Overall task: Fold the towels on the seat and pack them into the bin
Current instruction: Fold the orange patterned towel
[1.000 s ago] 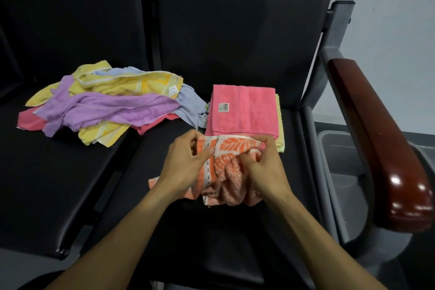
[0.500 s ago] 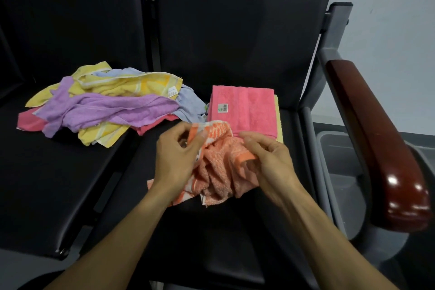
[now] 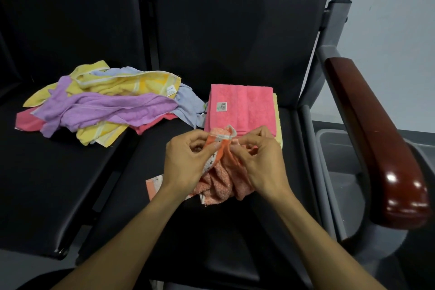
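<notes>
An orange patterned towel (image 3: 221, 179) hangs crumpled between both hands above the right black seat (image 3: 235, 231). My left hand (image 3: 186, 162) pinches its white-banded top edge from the left, and my right hand (image 3: 261, 162) pinches the same edge from the right, fingertips almost touching. Just behind them lies a folded pink towel (image 3: 242, 108) with a barcode label, stacked on a folded pale yellow towel (image 3: 277, 122). A loose heap of yellow, purple, light blue and pink towels (image 3: 106, 103) covers the left seat. The grey bin (image 3: 339, 162) stands on the floor right of the seat.
A dark red wooden armrest (image 3: 376, 146) on a grey metal frame runs between the right seat and the bin, hiding part of the bin. Black seat backs rise behind both seats. A pale wall is at the far right.
Both hands have lifted the orange towel off the seat and bunched its top edge together; their fingertips have come closer over the last second.
</notes>
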The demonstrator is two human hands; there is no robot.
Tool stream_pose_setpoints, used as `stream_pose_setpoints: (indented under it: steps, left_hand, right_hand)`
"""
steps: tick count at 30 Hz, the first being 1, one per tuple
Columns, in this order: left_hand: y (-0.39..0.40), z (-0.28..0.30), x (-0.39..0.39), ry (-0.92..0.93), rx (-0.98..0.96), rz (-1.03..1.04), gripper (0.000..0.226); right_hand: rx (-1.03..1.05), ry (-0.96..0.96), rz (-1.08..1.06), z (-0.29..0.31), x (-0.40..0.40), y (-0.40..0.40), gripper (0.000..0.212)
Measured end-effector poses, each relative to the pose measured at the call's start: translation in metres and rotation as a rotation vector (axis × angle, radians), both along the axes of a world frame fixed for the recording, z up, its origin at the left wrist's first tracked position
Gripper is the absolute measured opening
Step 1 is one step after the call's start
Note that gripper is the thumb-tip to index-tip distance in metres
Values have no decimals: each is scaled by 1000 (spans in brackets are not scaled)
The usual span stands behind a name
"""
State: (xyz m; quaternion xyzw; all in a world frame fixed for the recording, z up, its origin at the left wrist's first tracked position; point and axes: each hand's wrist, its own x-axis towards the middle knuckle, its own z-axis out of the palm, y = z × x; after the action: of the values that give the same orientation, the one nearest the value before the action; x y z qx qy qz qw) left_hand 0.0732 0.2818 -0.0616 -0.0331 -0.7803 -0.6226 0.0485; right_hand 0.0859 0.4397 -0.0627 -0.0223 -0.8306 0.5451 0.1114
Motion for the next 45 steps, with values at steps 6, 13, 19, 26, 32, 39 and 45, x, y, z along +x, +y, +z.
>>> stream_pose_setpoints:
  steps: [6, 13, 19, 26, 32, 39, 45]
  left_hand:
    - [1, 0, 0, 45, -55, 71, 9]
    - [0, -5, -3, 56, -144, -45, 11]
    - [-1, -5, -1, 81, -112, -158, 15]
    - [2, -2, 3, 9, -17, -227, 8]
    - [-13, -4, -8, 0, 16, -113, 14]
    - [-14, -8, -11, -126, 301, -49, 33]
    - [-27, -13, -17, -158, 286, 54, 26]
  right_hand:
    - [73, 46, 52, 2, 4, -3, 14]
    - [47, 84, 106, 5, 6, -8, 15]
    - [35, 58, 57, 1, 5, -7, 21]
    - [50, 50, 38, -6, 4, -8, 30]
    - [171, -46, 271, -3, -3, 9, 10]
    - [225, -12, 181, -5, -3, 11, 32]
    - [314, -21, 122, -7, 0, 19, 51]
